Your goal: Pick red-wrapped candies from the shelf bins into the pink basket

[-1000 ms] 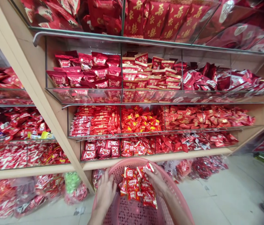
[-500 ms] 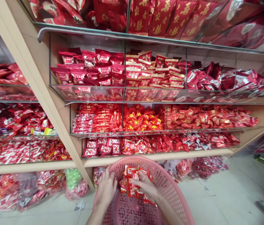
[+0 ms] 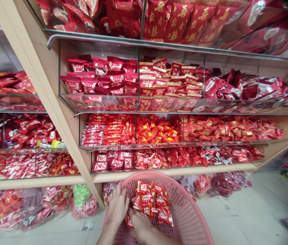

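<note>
Where the shelving unit [image 3: 225,168] spans the far side, its glass-fronted compartments contain red packaged goods. The tiled floor [image 3: 225,217] extends at near right. The perforated pink basket [image 3: 193,221] is positioned on the near side of the lowest shelf. Clear bags [image 3: 57,199] lie below the shelving, left and right. The left hand [image 3: 117,207] lies over the basket's left rim; whether its grip is clamped cannot be determined. The right hand [image 3: 141,224], fingers bunched, is inside, touching a red packet [image 3: 129,220]; finger closure is hidden. Red-and-white packets [image 3: 147,200] sit grouped at the basket's far side.
</note>
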Tool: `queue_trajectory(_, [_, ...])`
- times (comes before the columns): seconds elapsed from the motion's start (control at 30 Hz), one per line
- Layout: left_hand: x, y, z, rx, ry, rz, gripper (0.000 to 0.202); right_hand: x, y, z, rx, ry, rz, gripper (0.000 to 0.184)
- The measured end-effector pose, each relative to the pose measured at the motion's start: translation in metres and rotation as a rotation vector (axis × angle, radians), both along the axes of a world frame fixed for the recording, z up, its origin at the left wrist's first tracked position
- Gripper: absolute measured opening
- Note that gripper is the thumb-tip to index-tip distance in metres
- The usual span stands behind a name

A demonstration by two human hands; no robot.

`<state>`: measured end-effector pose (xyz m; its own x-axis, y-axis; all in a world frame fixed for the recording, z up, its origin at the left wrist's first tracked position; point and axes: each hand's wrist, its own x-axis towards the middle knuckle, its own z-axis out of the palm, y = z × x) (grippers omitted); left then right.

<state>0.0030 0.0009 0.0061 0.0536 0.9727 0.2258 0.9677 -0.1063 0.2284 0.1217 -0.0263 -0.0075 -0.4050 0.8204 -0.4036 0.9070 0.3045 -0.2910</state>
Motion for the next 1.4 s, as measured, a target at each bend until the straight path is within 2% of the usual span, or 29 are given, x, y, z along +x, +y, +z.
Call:
queue_trajectory(0.13, [0.000,0.000,-0.001,-0.004,0.005,0.004,0.029,-0.001,-0.001,-0.018,0.016,-0.044,0.055,0.072])
queue_trajectory(0.27, [0.001,0.000,-0.001,0.010,0.002,0.005,0.028,0.000,-0.004,-0.041,0.159,-0.053,0.076,0.059])
queue_trajectory(0.4, [0.001,0.000,0.001,0.016,-0.007,-0.003,0.027,0.000,-0.008,-0.055,0.303,-0.109,0.088,0.047])
queue_trajectory(0.5, [0.001,0.000,0.000,0.015,-0.008,-0.005,0.027,0.001,-0.010,-0.059,0.415,-0.122,0.070,0.042])
queue_trajectory(0.6, [0.000,0.000,-0.001,0.018,-0.003,-0.005,0.026,0.002,-0.013,-0.057,0.489,-0.116,0.062,0.038])
queue_trajectory(0.7, [-0.001,0.000,-0.003,0.021,0.005,-0.007,0.026,0.003,-0.018,-0.053,0.558,-0.072,0.141,0.030])
queue_trajectory(0.77, [-0.001,0.000,-0.004,0.025,0.013,-0.007,0.026,0.004,-0.024,-0.055,0.536,-0.011,0.259,0.024])
queue_trajectory(0.83, [-0.001,0.000,-0.004,0.029,0.019,-0.003,0.027,0.006,-0.029,-0.063,0.448,0.026,0.370,0.024])
queue_trajectory(0.9, [-0.001,0.000,-0.004,0.026,0.019,-0.001,0.027,0.009,-0.033,-0.072,0.373,0.023,0.405,0.028])
queue_trajectory(1.03, [0.000,-0.001,-0.001,0.010,0.007,-0.003,0.027,0.012,-0.032,-0.083,0.385,0.004,0.337,0.022])
queue_trajectory(1.23, [0.000,-0.001,0.000,-0.004,-0.015,-0.005,0.027,0.008,-0.027,-0.080,0.399,0.022,0.236,0.029])
queue_trajectory(1.4, [0.000,-0.001,0.000,-0.001,-0.018,-0.007,0.028,0.003,-0.030,-0.078,0.376,0.028,0.243,0.030])
